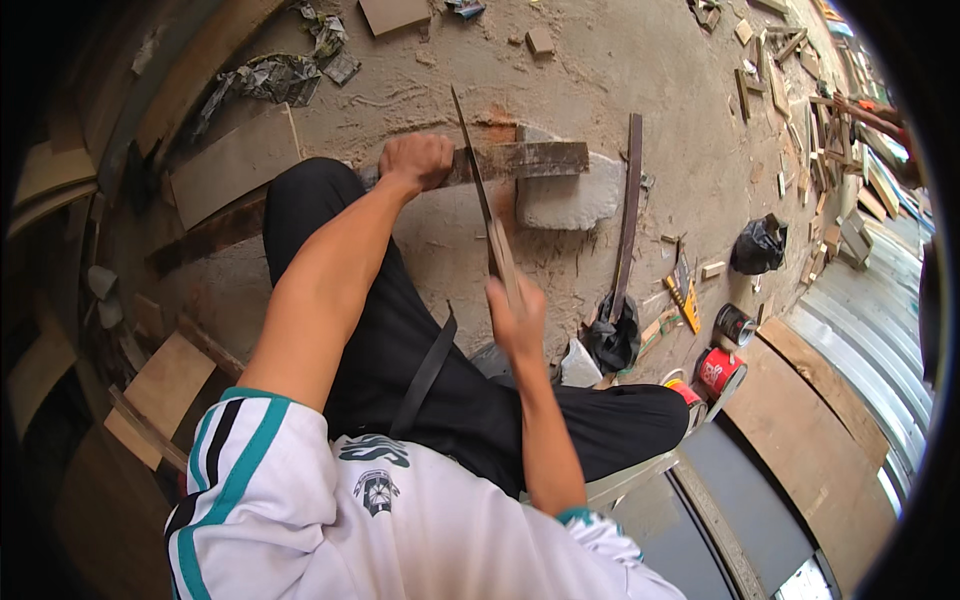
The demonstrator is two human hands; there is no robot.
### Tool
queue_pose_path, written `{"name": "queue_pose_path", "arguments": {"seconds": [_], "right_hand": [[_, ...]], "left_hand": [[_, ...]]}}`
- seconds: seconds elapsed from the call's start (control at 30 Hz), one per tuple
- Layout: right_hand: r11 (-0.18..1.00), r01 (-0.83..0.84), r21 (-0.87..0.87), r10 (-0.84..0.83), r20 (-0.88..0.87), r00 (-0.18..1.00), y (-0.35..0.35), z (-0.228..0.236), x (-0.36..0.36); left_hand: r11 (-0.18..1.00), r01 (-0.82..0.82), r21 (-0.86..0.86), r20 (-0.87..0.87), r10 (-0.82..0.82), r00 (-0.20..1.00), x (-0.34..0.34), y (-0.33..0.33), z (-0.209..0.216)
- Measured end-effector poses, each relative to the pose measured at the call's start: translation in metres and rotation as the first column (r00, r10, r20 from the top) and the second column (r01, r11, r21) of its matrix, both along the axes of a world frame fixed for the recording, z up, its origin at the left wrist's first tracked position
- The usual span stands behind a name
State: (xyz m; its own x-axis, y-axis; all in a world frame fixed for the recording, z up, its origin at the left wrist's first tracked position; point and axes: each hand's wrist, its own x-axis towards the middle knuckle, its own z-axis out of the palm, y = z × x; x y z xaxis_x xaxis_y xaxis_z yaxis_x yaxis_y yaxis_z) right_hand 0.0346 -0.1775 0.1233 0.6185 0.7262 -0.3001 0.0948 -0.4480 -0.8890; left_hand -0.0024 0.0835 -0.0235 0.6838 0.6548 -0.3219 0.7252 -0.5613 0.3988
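Observation:
My right hand (517,312) is closed around the wooden handle of a handsaw (476,185), whose narrow dark blade points away from me. The blade crosses a long, dark-edged wooden plank (550,160); how deep it sits in the wood I cannot tell. To the left of the blade, my left hand (415,162) is closed on the plank in a fist-like grip. The plank's right end rests over a pale stone block (568,200), and its left part passes behind my bent knee.
A dark wooden strip (630,205) lies right of the block. Beyond it are a yellow-handled saw (684,295), a black plastic bag (760,245) and a red paint can (720,372). Crumpled newspaper (270,82) and a flat board (240,165) lie at the far left.

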Motion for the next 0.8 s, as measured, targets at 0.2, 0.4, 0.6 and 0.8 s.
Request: {"name": "queue_pose_path", "arguments": {"seconds": [0.2, 0.4, 0.6, 0.8], "right_hand": [[0.999, 0.030, -0.030, -0.032, -0.058, 0.998, -0.003, -0.007, -0.012], [0.997, 0.081, 0.007, -0.080, -0.075, 0.994, -0.055, 0.033, -0.037], [0.999, 0.036, -0.019, -0.036, -0.029, 0.999, -0.012, -0.003, -0.004], [0.997, 0.070, 0.042, -0.070, -0.007, 0.998, -0.018, -0.019, -0.005]], "left_hand": [[1.000, 0.003, -0.011, -0.013, -0.003, 1.000, -0.002, -0.002, 0.021], [1.000, -0.013, -0.011, 0.012, 0.013, 1.000, -0.008, 0.000, 0.020], [1.000, 0.022, -0.001, 0.017, -0.022, 1.000, 0.002, 0.003, 0.009], [0.950, 0.245, 0.195, 0.080, -0.264, 0.961, -0.039, -0.008, 0.020]]}}
